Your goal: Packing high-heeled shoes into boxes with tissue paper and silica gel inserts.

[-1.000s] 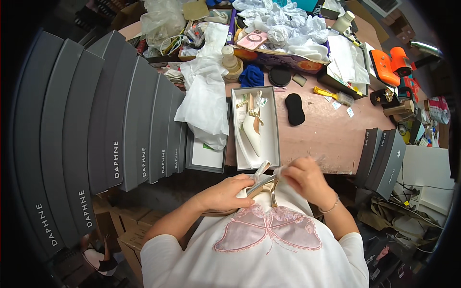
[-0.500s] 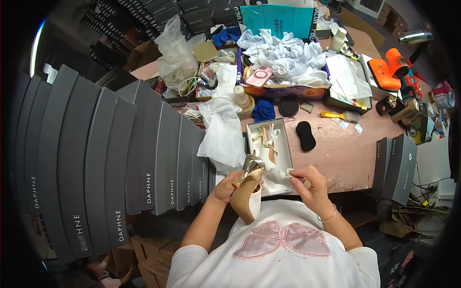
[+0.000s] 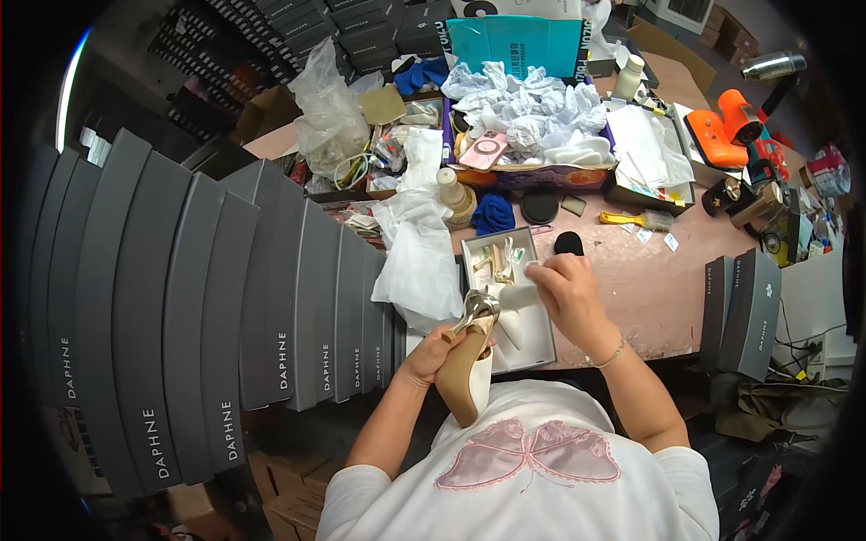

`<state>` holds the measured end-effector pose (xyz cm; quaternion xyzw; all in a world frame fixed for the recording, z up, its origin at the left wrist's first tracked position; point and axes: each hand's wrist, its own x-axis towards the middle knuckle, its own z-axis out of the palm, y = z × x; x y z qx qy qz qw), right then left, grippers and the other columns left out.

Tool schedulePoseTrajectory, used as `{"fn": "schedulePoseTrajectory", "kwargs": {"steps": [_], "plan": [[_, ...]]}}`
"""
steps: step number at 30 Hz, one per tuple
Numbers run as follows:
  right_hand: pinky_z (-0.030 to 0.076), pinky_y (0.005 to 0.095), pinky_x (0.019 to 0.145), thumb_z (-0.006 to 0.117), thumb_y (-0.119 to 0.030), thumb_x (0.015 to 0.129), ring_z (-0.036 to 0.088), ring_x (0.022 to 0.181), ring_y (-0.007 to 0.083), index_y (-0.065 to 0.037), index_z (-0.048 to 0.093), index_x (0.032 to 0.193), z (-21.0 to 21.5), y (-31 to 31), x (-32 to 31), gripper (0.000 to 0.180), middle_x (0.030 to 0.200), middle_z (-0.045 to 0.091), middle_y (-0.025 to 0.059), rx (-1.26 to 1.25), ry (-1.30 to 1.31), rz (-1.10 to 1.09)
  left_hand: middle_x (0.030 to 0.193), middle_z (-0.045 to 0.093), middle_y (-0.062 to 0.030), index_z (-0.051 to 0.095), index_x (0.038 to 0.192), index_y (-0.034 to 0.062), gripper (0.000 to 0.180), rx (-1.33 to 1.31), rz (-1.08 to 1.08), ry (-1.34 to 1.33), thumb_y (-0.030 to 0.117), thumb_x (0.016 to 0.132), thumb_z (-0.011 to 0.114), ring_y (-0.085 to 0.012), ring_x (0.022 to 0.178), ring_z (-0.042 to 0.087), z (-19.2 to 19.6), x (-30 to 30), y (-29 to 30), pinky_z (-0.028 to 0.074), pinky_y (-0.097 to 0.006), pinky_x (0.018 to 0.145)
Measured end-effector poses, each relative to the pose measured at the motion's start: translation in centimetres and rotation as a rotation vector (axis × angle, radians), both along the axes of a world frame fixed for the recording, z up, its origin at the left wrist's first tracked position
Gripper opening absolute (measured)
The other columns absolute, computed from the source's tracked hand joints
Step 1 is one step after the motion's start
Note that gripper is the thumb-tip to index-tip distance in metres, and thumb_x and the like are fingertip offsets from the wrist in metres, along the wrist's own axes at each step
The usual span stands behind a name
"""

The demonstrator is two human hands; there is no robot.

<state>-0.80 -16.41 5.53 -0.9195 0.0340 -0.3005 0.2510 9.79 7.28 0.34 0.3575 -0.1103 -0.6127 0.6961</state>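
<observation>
My left hand is closed around a white high-heeled shoe, its tan sole and shiny gold heel turned up toward me. Just beyond it on the table lies an open pale grey shoebox. Inside the box is the other shoe, white with gold parts, partly covered by whitish wrapping. Over the box's right side, my right hand pinches a small white wad; whether it is tissue or cloth I cannot tell. The fingers hide part of it.
Dark grey shoeboxes stand in a tall row at left, and two more at right. White paper lies left of the open box. Beyond are a crumpled-paper bin, a yellow brush and a black pad.
My right hand has moved up and away from me with the white wad, now covering part of the black pad. The left hand holds the shoe in nearly the same place.
</observation>
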Motion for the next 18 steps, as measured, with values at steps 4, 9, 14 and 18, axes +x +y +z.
{"fn": "schedulePoseTrajectory", "kwargs": {"steps": [4, 9, 14, 18], "plan": [[0.038, 0.0342, 0.071, 0.066, -0.003, 0.079, 0.055, 0.078, 0.0234, -0.007, 0.067, 0.096, -0.2, 0.7, -1.2, 0.017, 0.082, 0.059, 0.0057, 0.257, 0.052, -0.032, 0.105, 0.061, -0.0140, 0.059, 0.103, 0.0010, 0.043, -0.064, 0.073, 0.271, 0.041, 0.099, 0.044, -0.0214, 0.087, 0.064, -1.9, 1.0, -0.2, 0.056, -0.033, 0.071], [0.041, 0.0336, 0.068, 0.066, -0.003, 0.081, 0.057, 0.074, 0.0244, -0.005, 0.068, 0.095, -1.5, 2.2, -2.4, 0.014, 0.082, 0.061, 0.0088, 0.469, 0.092, -0.035, 0.095, 0.055, -0.0130, 0.057, 0.091, 0.0027, 0.053, -0.150, 0.155, 0.383, 0.050, 0.099, 0.035, -0.0206, 0.073, 0.062, -1.8, 0.9, -1.3, 0.058, -0.029, 0.061], [0.046, 0.0286, 0.065, 0.066, 0.003, 0.081, 0.058, 0.073, 0.0206, -0.002, 0.067, 0.098, -1.7, 2.8, -2.7, 0.017, 0.082, 0.059, 0.0093, 0.501, 0.069, -0.009, 0.094, 0.055, -0.0156, 0.056, 0.089, 0.0001, 0.054, -0.125, 0.169, 0.457, 0.049, 0.099, 0.035, -0.0215, 0.074, 0.059, -1.7, -0.1, -1.6, 0.060, -0.032, 0.061], [0.045, 0.0326, 0.069, 0.068, -0.001, 0.080, 0.056, 0.076, 0.0240, -0.005, 0.067, 0.099, -0.9, 3.8, -2.3, 0.020, 0.084, 0.059, 0.0080, 0.487, 0.021, 0.036, 0.094, 0.059, -0.0135, 0.058, 0.091, 0.0041, 0.050, -0.043, 0.140, 0.364, 0.048, 0.099, 0.035, -0.0210, 0.073, 0.063, -1.8, -0.8, -1.6, 0.057, -0.032, 0.063]]}}
